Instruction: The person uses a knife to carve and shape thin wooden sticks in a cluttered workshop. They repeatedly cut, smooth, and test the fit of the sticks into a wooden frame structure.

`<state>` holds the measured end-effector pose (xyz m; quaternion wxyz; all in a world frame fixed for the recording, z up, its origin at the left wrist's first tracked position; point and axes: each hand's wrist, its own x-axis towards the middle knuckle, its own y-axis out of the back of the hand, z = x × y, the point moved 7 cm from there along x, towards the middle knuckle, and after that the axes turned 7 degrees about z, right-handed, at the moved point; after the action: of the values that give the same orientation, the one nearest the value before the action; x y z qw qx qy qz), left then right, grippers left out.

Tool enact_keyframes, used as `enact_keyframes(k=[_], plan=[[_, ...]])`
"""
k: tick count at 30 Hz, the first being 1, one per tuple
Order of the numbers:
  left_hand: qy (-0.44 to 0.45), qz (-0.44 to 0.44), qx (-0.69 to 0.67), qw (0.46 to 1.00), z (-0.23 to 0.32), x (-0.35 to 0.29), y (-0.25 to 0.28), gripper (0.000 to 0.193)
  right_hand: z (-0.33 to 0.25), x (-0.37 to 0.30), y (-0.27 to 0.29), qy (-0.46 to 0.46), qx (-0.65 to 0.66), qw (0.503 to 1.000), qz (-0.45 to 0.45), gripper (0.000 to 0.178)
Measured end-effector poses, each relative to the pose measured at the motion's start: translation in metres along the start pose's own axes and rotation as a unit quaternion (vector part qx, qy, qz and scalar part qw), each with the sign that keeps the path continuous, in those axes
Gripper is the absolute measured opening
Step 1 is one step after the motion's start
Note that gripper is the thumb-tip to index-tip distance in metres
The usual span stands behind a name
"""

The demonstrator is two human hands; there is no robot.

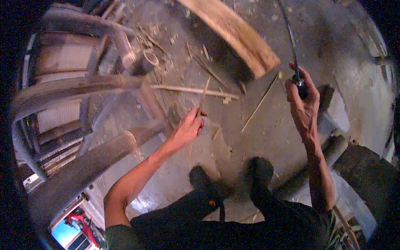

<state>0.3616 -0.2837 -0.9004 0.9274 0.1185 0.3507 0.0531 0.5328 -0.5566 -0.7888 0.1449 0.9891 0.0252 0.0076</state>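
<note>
My left hand (191, 127) is closed around the lower end of a short, thin strip of wood (205, 93), which points up and away from me. Off to the right, my right hand (304, 102) grips the black handle of a long knife (293, 41). Its narrow dark blade reaches away to the top edge of the view and looks nearly edge-on. Knife and strip are well apart. Beyond the strip, a long pale stick (179, 88) lies on the floor, and a thinner stick (260, 102) lies between my hands.
A thick curved plank (237, 33) lies ahead. At left are a blurred wooden frame (75, 85) and a large log or pole (89, 160). Chips and slivers litter the concrete floor (233, 146). A pole (333, 148) and a pale block (338, 110) are beside my right forearm.
</note>
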Motion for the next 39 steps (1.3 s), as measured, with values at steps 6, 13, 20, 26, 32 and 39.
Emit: enact_keyframes(k=[6, 13, 20, 26, 32, 39], plan=[[-0.001, 0.009, -0.166, 0.986, 0.086, -0.022, 0.017, 0.028, -0.046, 0.014, -0.007, 0.133, -0.017, 0.991, -0.004, 0.045], [-0.023, 0.003, -0.304, 0.952, 0.082, -0.056, -0.007, 0.031, -0.016, -0.027, -0.014, 0.094, -0.042, 0.995, 0.015, 0.042], [-0.034, 0.037, -0.33, 0.943, 0.051, -0.095, -0.024, 0.036, 0.002, -0.049, -0.026, 0.125, -0.138, 0.982, -0.032, 0.038], [-0.059, 0.041, -0.338, 0.939, 0.047, -0.095, -0.038, 0.036, 0.027, -0.075, -0.06, 0.197, -0.283, 0.926, -0.155, 0.033], [-0.003, 0.03, -0.395, 0.918, 0.034, -0.103, -0.052, 0.031, -0.001, -0.111, -0.105, 0.246, -0.326, 0.87, -0.275, 0.028], [-0.01, 0.048, -0.462, 0.886, 0.055, -0.114, -0.06, 0.031, 0.034, -0.062, -0.097, 0.296, -0.357, 0.858, -0.221, 0.021]])
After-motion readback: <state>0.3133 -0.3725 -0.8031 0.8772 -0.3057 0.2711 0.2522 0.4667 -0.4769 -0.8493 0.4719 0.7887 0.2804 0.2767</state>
